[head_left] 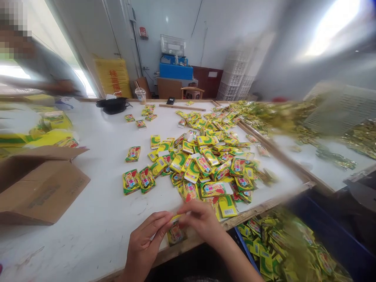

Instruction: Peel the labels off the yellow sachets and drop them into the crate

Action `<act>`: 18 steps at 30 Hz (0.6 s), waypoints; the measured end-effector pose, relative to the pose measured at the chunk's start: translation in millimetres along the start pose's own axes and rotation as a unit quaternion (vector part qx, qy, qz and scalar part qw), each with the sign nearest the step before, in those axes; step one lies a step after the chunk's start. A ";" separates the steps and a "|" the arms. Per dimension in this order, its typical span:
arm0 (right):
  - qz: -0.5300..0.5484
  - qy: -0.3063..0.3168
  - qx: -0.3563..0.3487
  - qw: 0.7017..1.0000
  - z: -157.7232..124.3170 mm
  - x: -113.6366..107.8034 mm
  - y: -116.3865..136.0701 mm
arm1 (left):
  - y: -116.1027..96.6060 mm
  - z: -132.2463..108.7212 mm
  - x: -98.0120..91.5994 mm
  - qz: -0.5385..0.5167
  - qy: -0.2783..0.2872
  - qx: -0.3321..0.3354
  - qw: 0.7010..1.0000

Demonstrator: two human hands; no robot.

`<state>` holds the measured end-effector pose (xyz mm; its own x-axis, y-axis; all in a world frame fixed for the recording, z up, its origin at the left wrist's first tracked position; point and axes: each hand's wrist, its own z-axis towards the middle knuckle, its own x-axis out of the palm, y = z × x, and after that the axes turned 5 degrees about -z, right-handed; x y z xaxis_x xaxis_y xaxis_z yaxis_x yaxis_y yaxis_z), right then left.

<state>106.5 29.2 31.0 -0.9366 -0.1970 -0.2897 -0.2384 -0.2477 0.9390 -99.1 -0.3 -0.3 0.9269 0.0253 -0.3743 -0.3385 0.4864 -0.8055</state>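
Observation:
At the near edge of the table, my left hand [147, 241] pinches the top end of a small yellow-and-green printed carton [175, 234] between thumb and fingers. My right hand [203, 222] reaches in from the other side, its fingertips closed on the same carton's upper end. The carton's printed face hangs below my fingers, slightly blurred. Just beyond my hands spreads a big pile of matching cartons [202, 164], some with white flaps showing. Two cartons [131, 181] lie side by side at the pile's left.
A brown cardboard box [49, 188] stands at the left. Below the table edge on the right, a blue bin [320, 227] holds many cartons. Shiny gold packets [258, 111] lie beyond a wooden strip [273, 150]. A drink cup [141, 95] and a person [49, 70] are farther back.

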 end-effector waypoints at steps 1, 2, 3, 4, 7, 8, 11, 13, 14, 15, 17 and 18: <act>-0.010 0.002 -0.015 1.000 -2.5 -0.1 -2.1 | 1.7 -1.8 -0.6 0.008 0.010 0.012 1.000; -0.014 -0.001 -0.029 0.999 -5.7 1.3 -5.1 | 2.6 -4.0 0.1 0.011 0.016 0.018 1.000; -0.018 -0.010 -0.044 0.999 -9.3 4.1 -8.5 | 2.6 -6.7 2.0 0.008 0.020 0.022 1.000; -0.020 -0.022 -0.060 0.998 -13.1 8.5 -11.9 | 2.0 -9.8 5.0 0.001 0.020 0.024 1.000; -0.015 -0.051 -0.100 0.994 -21.6 23.2 -17.2 | -1.7 -19.0 14.9 -0.026 0.008 0.023 0.999; -0.009 -0.057 -0.102 0.993 -23.1 24.7 -15.7 | -2.3 -20.5 16.4 -0.027 0.016 0.019 0.999; 0.005 -0.086 -0.064 0.994 -28.7 -1.2 -2.7 | 3.8 -10.4 6.1 0.024 0.067 -0.018 0.997; -0.016 -0.119 -0.001 0.993 -41.4 -51.8 4.1 | 16.7 12.7 -15.0 0.099 0.070 -0.086 0.989; -0.044 -0.136 0.041 0.989 -52.3 -85.6 3.5 | 25.7 28.5 -28.9 0.146 0.052 -0.148 0.977; -0.089 -0.139 0.084 0.983 -66.4 -122.5 -0.7 | 35.9 46.0 -43.8 0.170 0.029 -0.184 0.968; -0.207 -0.140 0.177 0.952 -102.0 -195.8 -19.1 | 58.0 81.8 -72.5 0.201 -0.025 -0.239 0.950; -0.274 -0.156 0.212 0.925 -121.5 -226.8 -31.7 | 68.3 97.9 -84.2 0.210 -0.049 -0.269 0.939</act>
<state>357.7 -33.5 44.4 -0.6580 0.1472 -0.7385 -0.7168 0.1780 0.6741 -184.5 116.3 21.1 0.6950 0.2087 -0.6880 -0.6856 -0.0956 -0.7216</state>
